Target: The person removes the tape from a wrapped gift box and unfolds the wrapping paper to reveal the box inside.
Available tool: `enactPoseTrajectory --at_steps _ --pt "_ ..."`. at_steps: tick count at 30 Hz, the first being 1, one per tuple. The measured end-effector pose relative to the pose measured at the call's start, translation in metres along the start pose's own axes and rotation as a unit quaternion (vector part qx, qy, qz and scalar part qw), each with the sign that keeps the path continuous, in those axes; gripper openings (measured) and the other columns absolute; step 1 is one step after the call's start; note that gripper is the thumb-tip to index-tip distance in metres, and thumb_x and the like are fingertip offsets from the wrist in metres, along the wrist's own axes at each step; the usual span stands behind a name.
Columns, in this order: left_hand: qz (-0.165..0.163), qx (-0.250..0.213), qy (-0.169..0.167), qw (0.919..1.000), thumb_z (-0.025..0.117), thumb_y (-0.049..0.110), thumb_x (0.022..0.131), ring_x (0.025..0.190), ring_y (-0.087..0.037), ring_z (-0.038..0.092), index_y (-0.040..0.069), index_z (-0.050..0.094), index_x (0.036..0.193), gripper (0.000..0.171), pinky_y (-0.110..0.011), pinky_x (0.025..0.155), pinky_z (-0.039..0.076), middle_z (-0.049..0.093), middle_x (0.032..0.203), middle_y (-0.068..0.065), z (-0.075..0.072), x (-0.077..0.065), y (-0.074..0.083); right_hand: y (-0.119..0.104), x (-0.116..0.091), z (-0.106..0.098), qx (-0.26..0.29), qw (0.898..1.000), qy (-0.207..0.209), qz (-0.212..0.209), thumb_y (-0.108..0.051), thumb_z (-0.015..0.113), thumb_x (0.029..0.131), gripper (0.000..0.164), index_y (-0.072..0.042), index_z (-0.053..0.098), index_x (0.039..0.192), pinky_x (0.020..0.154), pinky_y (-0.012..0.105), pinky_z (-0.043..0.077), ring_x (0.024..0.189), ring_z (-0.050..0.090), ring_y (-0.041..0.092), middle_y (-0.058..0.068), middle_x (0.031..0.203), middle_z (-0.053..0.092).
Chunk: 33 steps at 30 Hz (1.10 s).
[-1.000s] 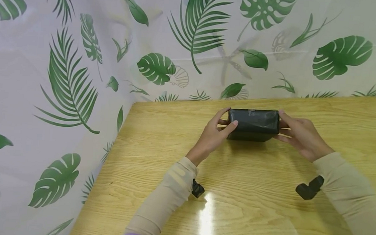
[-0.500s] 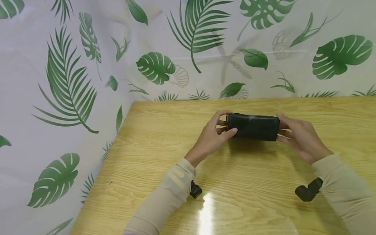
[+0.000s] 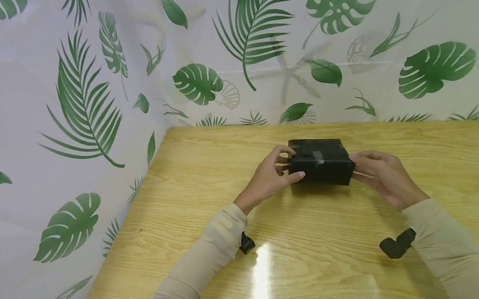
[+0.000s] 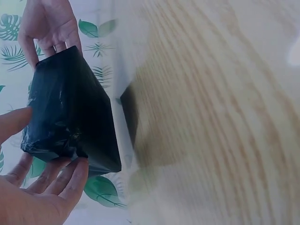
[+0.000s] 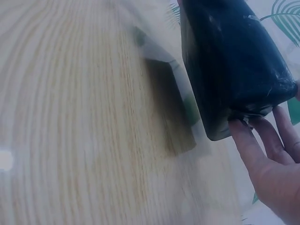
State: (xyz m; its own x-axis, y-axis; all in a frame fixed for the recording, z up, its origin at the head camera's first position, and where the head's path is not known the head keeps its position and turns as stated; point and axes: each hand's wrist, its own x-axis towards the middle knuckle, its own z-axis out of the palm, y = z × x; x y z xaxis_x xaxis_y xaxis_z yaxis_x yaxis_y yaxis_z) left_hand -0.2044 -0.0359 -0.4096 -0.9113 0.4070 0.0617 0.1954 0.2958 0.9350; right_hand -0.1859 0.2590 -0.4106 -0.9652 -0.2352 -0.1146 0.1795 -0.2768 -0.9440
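A black box [image 3: 319,169], wrapped in shiny black film or tape, is held between both hands near the back of the table. My left hand [image 3: 267,177] grips its left end, with the thumb on the near side and fingers at the end and top edge. My right hand [image 3: 386,177] holds the right end by the fingertips. In the left wrist view, the box [image 4: 75,110] hangs clear of the tabletop, above its dark reflection. The right wrist view shows several fingers under the crumpled end of the box [image 5: 234,61].
The wood-grain table [image 3: 188,183] reaches back to a white wall covering [image 3: 267,101] with green leaf prints. A second leaf-printed sheet [image 3: 29,155] runs along the left side. Small black cameras [image 3: 397,243] sit at both wrists.
The box has been tilted between the hands: it first showed mostly a narrow side, and now its taped top face is visible. Both hands have stayed on its ends, moving only slightly.
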Motion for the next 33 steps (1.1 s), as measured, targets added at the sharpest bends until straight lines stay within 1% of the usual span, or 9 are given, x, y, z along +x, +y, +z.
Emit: enactPoseTrajectory --at_steps 5,9,12,15,19,24,29,33 --pt "-0.015 0.003 -0.002 0.9999 0.078 0.034 0.091 0.12 -0.024 0.06 0.026 0.055 0.128 0.044 -0.035 0.099 0.051 0.055 0.133 0.0 0.0 -0.002 -0.002 0.002 -0.002 -0.003 0.015 1.0 -0.02 -0.006 -0.004 0.057 0.104 0.015 -0.006 0.068 0.113 0.088 0.03 0.057 0.104 0.066 0.014 0.002 0.113 0.065" --pt "-0.021 0.006 0.002 0.9998 0.075 0.037 0.093 0.119 -0.024 0.061 0.024 0.056 0.125 0.039 -0.034 0.095 0.053 0.055 0.135 0.0 0.0 -0.003 -0.003 0.004 -0.002 -0.005 -0.003 1.0 -0.024 -0.004 -0.004 0.056 0.104 0.018 -0.006 0.066 0.119 0.089 0.029 0.056 0.108 0.063 0.011 0.001 0.118 0.063" --pt "-0.029 0.009 0.004 0.9995 0.071 0.037 0.096 0.118 -0.024 0.063 0.023 0.058 0.121 0.032 -0.033 0.092 0.054 0.056 0.135 -0.002 0.002 -0.003 -0.004 0.005 -0.002 -0.006 -0.019 1.0 -0.024 -0.002 -0.004 0.056 0.104 0.019 -0.006 0.065 0.121 0.089 0.028 0.056 0.11 0.061 0.01 0.0 0.12 0.061" --pt "-0.037 0.018 0.007 0.9991 0.066 0.034 0.1 0.117 -0.025 0.064 0.022 0.06 0.119 0.023 -0.033 0.089 0.055 0.058 0.133 -0.002 0.003 -0.004 -0.004 0.007 -0.002 -0.005 -0.024 0.999 -0.025 -0.003 -0.002 0.057 0.103 0.02 -0.005 0.065 0.121 0.09 0.028 0.056 0.11 0.061 0.011 0.001 0.12 0.06" --pt "-0.035 0.038 0.011 0.9986 0.061 0.027 0.104 0.112 -0.024 0.066 0.019 0.062 0.117 0.015 -0.031 0.086 0.056 0.061 0.127 -0.002 0.005 -0.005 -0.005 0.01 -0.003 -0.005 -0.017 1.0 -0.024 -0.001 0.001 0.058 0.101 0.023 -0.004 0.066 0.122 0.09 0.028 0.056 0.108 0.062 0.012 0.002 0.119 0.061" --pt "-0.03 0.048 0.007 0.9984 0.059 0.022 0.105 0.107 -0.022 0.067 0.017 0.064 0.117 0.014 -0.028 0.082 0.055 0.063 0.12 -0.001 0.008 -0.005 -0.007 0.014 -0.004 -0.008 -0.012 1.0 -0.014 0.011 0.003 0.061 0.1 0.026 -0.004 0.066 0.124 0.09 0.028 0.056 0.106 0.065 0.012 0.003 0.118 0.062" --pt "-0.028 0.049 0.001 0.9984 0.058 0.019 0.105 0.109 -0.021 0.066 0.016 0.064 0.118 0.014 -0.027 0.085 0.055 0.062 0.123 -0.002 0.009 -0.004 -0.011 0.019 -0.005 -0.01 -0.024 1.0 -0.013 0.016 0.004 0.062 0.098 0.029 -0.003 0.065 0.127 0.091 0.027 0.055 0.107 0.066 0.011 0.002 0.121 0.061" --pt "-0.03 0.047 -0.005 0.9984 0.058 0.018 0.105 0.109 -0.021 0.066 0.015 0.063 0.119 0.014 -0.027 0.084 0.055 0.061 0.124 -0.003 0.01 -0.005 -0.012 0.02 -0.006 -0.011 -0.035 0.999 -0.015 0.016 0.003 0.064 0.098 0.032 -0.002 0.063 0.129 0.092 0.026 0.054 0.108 0.067 0.01 0.001 0.123 0.061"
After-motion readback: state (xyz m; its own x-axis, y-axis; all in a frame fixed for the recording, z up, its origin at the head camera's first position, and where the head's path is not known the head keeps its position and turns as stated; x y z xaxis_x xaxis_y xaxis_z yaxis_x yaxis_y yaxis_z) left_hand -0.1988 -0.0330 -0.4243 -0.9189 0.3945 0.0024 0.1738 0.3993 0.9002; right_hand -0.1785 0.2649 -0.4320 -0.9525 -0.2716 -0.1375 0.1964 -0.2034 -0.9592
